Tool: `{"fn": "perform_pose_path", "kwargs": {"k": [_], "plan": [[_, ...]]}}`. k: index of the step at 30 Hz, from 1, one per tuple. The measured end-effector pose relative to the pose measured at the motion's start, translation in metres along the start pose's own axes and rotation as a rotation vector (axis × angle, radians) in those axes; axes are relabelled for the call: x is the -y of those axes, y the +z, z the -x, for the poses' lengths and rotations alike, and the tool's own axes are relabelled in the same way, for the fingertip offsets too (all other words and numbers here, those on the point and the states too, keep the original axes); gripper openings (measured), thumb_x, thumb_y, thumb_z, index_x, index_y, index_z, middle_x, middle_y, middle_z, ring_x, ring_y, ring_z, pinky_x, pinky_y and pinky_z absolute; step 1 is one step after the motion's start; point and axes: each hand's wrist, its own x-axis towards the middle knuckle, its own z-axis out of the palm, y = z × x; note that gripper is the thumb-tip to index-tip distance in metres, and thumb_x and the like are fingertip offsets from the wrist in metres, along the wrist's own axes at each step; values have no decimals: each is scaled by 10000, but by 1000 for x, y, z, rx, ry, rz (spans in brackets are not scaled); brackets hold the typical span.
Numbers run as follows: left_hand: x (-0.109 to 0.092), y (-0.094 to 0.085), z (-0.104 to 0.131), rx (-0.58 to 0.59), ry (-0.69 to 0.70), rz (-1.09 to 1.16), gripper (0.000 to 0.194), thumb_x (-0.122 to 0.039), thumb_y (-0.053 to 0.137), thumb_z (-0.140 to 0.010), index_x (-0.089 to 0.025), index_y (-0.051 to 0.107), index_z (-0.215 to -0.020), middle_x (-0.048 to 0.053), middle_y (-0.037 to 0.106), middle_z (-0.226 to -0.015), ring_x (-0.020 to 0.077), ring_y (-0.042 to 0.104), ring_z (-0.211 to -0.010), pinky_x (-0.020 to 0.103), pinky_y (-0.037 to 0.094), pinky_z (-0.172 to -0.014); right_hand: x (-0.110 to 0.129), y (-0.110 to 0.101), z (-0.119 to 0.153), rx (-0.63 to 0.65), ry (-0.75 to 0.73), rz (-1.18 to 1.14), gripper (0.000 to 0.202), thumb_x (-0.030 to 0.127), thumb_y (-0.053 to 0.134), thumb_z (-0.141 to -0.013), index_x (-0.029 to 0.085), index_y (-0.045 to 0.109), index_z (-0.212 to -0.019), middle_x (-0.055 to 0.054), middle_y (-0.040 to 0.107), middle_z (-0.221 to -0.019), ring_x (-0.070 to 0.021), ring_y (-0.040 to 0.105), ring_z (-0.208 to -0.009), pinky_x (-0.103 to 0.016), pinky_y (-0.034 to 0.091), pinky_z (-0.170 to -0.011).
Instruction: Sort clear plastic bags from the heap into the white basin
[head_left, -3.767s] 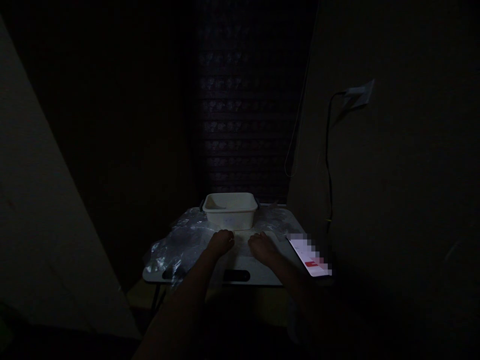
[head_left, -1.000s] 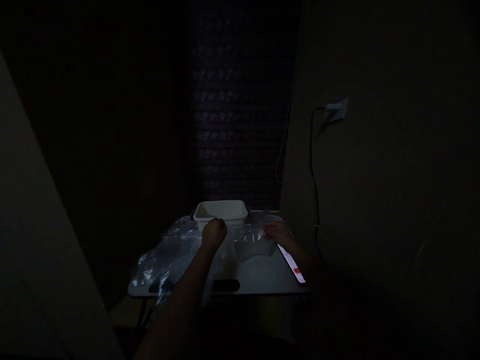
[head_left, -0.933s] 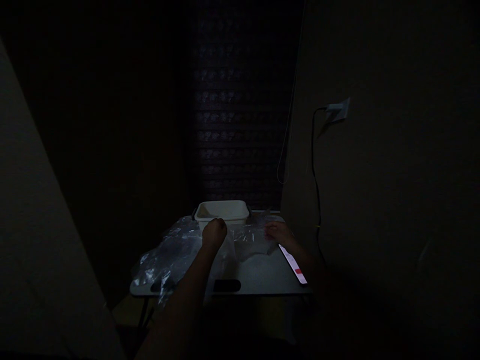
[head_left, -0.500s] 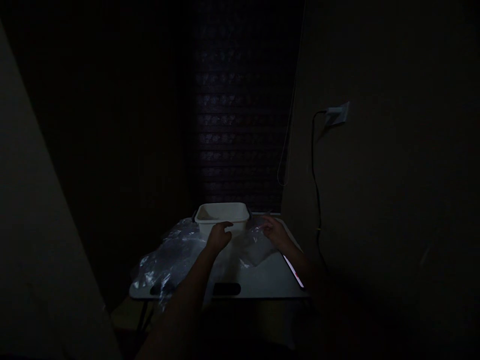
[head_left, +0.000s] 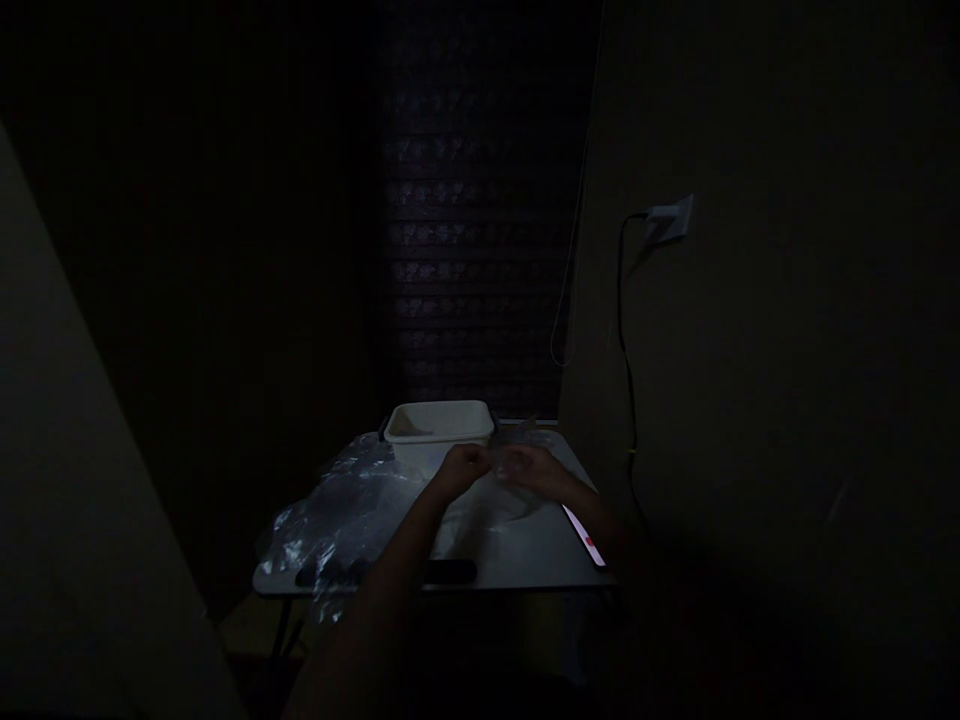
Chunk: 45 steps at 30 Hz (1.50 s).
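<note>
In dim light, my left hand [head_left: 461,470] and my right hand [head_left: 536,470] are close together over the middle of the white table [head_left: 525,555], just in front of a white basin [head_left: 439,447]. Both hands have their fingers closed on a clear plastic bag [head_left: 499,505], which hangs from them toward the tabletop. A larger heap of crumpled clear plastic [head_left: 337,515] covers the left part of the table and droops over its front edge.
A lit phone [head_left: 583,538] lies along the table's right edge. A plug sits in a wall socket [head_left: 679,220], its black cable [head_left: 628,380] hanging down the right wall. Behind the table is a dark blind [head_left: 450,270].
My left hand has moved right, away from the basin's front, and closed. My right hand has closed too and come nearer to it, with the clear bag between them.
</note>
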Motion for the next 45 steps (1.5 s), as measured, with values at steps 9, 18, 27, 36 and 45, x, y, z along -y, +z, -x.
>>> {"fn": "perform_pose_path", "kwargs": {"k": [9,18,27,36,45], "plan": [[-10,-16,5,-107,-57,208,138,-202,564,-487,-135,452,-531,-30,512,-528,92,487,-542,220,372,-552,-9,-20,-1,-110,61,141,121,244,509,-536,146,576,-561,-15,573,-568,-136,511,-577,-258,384,-549],[-4,-28,3,-170,-32,52,96,-197,515,-522,-129,521,-590,-23,513,-507,96,481,-511,208,369,-501,1,-28,0,-289,64,102,176,299,477,-531,136,541,-545,-3,531,-541,-120,490,-539,-225,362,-499],[-3,-33,5,-232,-20,-246,151,-282,511,-547,-137,521,-506,0,537,-511,118,511,-526,208,378,-492,8,-24,3,-313,247,-21,132,279,430,-562,157,476,-587,57,427,-405,-71,407,-311,-179,266,-298],[-9,-25,8,-192,-198,206,163,-286,479,-585,-131,445,-621,2,524,-604,113,542,-477,187,380,-393,3,-24,2,-320,163,-198,155,261,473,-537,170,469,-662,-12,547,-660,-141,535,-589,-231,411,-440],[-27,-37,13,-224,-38,434,232,-217,522,-545,-131,503,-760,31,571,-738,140,518,-742,271,400,-653,30,-42,22,-290,-38,-284,275,246,456,-556,186,454,-825,-29,563,-731,-162,518,-748,-290,394,-636]]}}
